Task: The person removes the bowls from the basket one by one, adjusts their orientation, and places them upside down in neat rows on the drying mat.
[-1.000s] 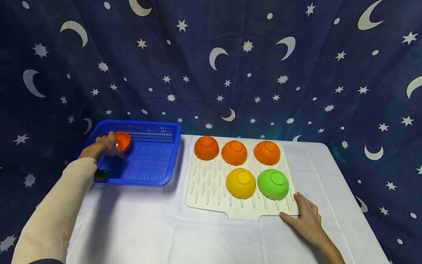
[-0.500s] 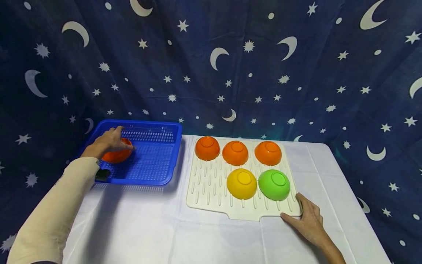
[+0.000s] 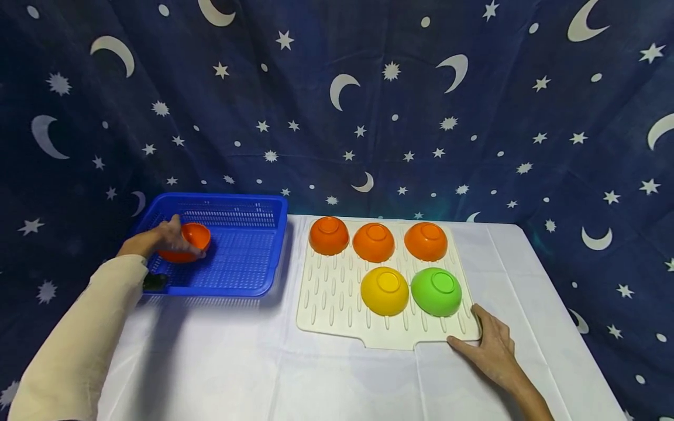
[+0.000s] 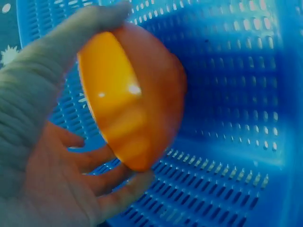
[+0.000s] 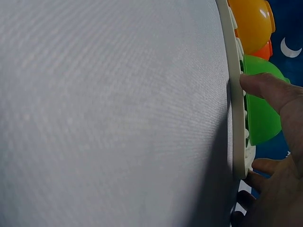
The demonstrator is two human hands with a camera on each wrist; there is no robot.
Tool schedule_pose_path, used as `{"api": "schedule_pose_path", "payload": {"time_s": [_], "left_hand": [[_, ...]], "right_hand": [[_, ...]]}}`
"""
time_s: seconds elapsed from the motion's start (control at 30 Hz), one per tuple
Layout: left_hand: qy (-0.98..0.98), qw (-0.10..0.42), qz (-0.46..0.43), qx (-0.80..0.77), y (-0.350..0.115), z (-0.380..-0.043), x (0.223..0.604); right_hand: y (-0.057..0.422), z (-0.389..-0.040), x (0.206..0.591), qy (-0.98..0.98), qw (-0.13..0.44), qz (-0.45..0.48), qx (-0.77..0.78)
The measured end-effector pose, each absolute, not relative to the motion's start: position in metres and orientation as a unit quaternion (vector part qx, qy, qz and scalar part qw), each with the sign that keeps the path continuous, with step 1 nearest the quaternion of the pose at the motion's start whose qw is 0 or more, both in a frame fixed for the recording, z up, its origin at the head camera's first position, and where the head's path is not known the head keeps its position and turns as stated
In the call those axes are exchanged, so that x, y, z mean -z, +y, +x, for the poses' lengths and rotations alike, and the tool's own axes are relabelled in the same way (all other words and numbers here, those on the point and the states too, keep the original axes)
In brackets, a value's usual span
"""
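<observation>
In the head view, my left hand (image 3: pixel 169 235) is inside the blue plastic basket (image 3: pixel 239 251), gripping an orange bowl (image 3: pixel 198 235). The left wrist view shows this bowl tipped on its side, thumb over the top of its rim and fingers under the lower edge. My right hand (image 3: pixel 494 348) holds the front right corner of a cream draining tray (image 3: pixel 326 301), thumb at the front edge and fingers along the side. Upside down on the tray sit three orange bowls (image 3: pixel 374 242) in the back row, with a yellow bowl (image 3: pixel 384 291) and a green bowl (image 3: pixel 436 292) before them.
A white cloth (image 3: pixel 221 356) covers the table. Behind it hangs a dark blue curtain (image 3: pixel 305 76) with moons and stars. The basket's slotted walls rise around my left hand, and its right side stands a short gap from the tray.
My left hand and the orange bowl first shift toward the basket's front; then the hand moves slightly left and the bowl's opening shows more. My right hand stays at the tray corner.
</observation>
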State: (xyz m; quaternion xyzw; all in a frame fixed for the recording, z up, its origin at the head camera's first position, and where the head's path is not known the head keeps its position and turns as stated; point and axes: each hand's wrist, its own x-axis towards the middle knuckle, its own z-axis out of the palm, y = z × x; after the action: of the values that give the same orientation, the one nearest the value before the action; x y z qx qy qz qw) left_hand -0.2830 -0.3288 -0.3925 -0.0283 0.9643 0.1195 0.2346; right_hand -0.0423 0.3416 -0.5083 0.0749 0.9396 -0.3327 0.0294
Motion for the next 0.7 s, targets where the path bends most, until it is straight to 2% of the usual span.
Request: {"api": "schedule_pose_path", "payload": {"time_s": [0.3,0.7], "left_hand": [[0.978,0.194,0.037,-0.059,-0.317,-0.278,0.376],[0.986,0.133,0.05,-0.091,-0.301,-0.259,0.381]], "right_hand": [[0.34,-0.041,0.507,0.94,0.026,0.074,0.333],[0.343,-0.039,0.508,0.938,0.012,0.07,0.34]]}}
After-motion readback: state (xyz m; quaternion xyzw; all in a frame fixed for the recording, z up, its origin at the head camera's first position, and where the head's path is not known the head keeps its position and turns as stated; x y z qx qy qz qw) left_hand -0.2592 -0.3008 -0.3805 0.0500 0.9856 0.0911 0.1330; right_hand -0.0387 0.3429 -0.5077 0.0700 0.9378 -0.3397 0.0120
